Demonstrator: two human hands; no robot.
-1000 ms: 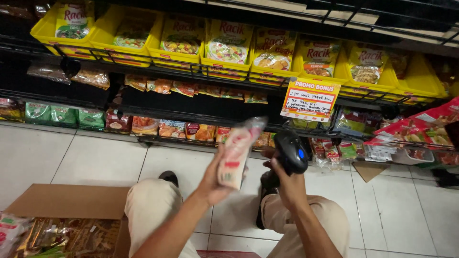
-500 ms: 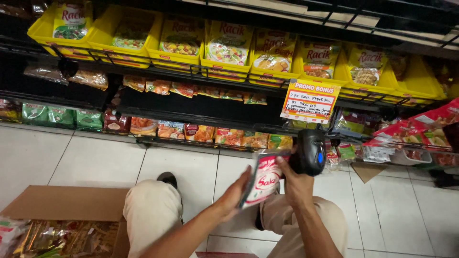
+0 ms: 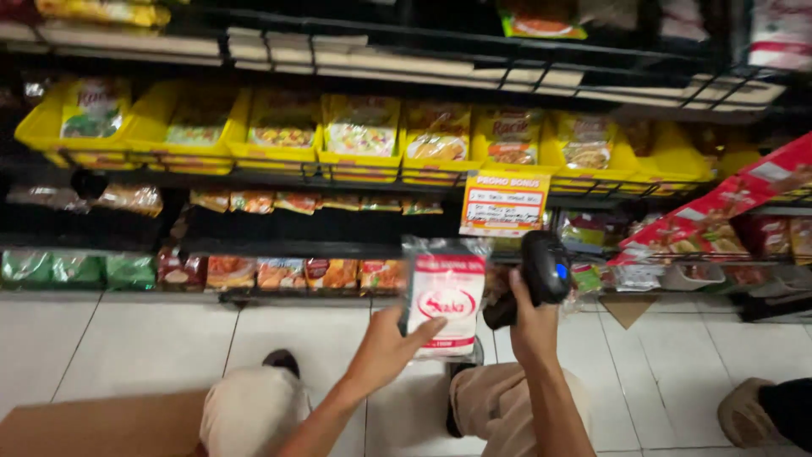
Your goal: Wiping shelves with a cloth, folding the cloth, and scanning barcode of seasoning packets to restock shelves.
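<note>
Shelves of packets stood behind; left hand (image 3: pixel 385 347) gripped an upright white packet (image 3: pixel 444 298), right hand (image 3: pixel 533 326) beside it clutched a black scanner (image 3: pixel 541 272), fingers hidden.

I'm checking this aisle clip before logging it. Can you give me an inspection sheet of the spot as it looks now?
Surface: white tiled floor, cardboard box at lower left.
Things: white packet, black handheld scanner.
Clutter: brown scrap on the tiles.
Hands: left hand holds the packet upright; right hand grips the scanner beside it.
Cables: nothing seen.
Surroundings: yellow trays of packets, orange shelf tag, another person's shoe.
</note>
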